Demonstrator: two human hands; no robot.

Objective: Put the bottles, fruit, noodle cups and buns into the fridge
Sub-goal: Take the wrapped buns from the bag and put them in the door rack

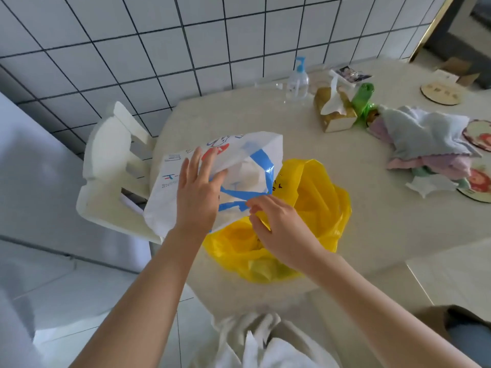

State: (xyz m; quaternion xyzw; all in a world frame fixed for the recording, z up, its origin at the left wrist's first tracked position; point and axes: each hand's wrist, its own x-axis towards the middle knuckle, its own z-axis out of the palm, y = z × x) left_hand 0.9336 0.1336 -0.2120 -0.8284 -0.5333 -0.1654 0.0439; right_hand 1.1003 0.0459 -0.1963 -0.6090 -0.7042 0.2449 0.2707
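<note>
White bag (212, 181) at frame centre, mouth facing right toward yellow bag (305, 221). Left hand (198, 192) lies flat on its side, fingers spread. Right hand (276, 227), nearer the mouth, pinches the blue handle (233, 193). Groceries hidden inside.

Left hand (198, 193): was bare, with no glove, ring or watch visible; nails were short and unpainted as far as could be seen.
Right hand (276, 227): was bare, without ring or bracelet on the wrist.
Forearms: both were uncovered up to the lower frame edge; no sleeve cuff showed on either.
Garment at lower centre (265, 343): was pale, off-white cloth, creased and loosely folded, partly blurred; its cut could not be made out.
</note>
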